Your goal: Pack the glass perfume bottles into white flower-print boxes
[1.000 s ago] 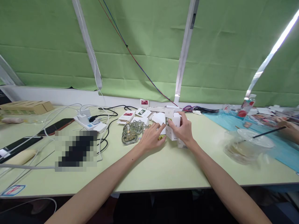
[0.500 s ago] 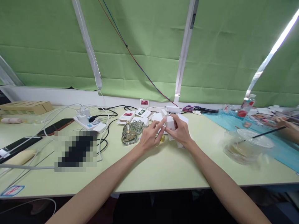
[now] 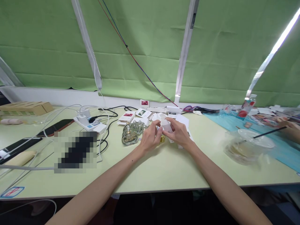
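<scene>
Both my hands meet at the middle of the pale green table (image 3: pixel 164 168). My left hand (image 3: pixel 151 137) and my right hand (image 3: pixel 179 134) are closed on a small white cardboard box (image 3: pixel 166 126), which is tilted low between them. A small gold cap (image 3: pixel 162 139) lies on the table just under my fingers. Clear glass perfume bottles (image 3: pixel 131 134) stand just left of my left hand. More small white boxes and cards with red or green pictures (image 3: pixel 142 113) lie behind my hands.
A white power strip (image 3: pixel 90 125) with cables, phones (image 3: pixel 56 126) and a blurred dark patch lie at the left. A clear plastic lidded bowl (image 3: pixel 248 147) sits at the right on a blue sheet. Another person's hand (image 3: pixel 290 129) holds a thin stick at the far right edge.
The white box stood upright in my right hand; both hands have tipped it over and lowered it toward the table, moving slightly left.
</scene>
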A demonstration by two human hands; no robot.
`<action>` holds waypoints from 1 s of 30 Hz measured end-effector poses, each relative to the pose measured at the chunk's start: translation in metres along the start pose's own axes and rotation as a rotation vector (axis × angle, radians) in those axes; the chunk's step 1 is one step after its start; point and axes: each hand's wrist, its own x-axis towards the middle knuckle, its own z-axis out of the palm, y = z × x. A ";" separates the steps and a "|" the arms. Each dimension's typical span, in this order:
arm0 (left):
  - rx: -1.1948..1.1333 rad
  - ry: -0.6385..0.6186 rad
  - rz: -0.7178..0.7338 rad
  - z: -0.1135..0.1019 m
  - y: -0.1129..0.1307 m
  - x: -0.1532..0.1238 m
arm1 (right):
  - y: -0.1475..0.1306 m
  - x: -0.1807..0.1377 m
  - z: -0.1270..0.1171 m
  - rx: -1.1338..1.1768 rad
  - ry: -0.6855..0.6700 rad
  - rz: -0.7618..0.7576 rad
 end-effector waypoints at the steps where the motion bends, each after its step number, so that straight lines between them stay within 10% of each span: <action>1: -0.021 0.004 -0.026 0.000 0.000 0.000 | 0.000 0.000 0.000 -0.009 -0.011 -0.017; 30: -0.166 -0.031 -0.152 -0.002 0.004 0.002 | -0.005 0.001 -0.007 0.187 -0.067 0.045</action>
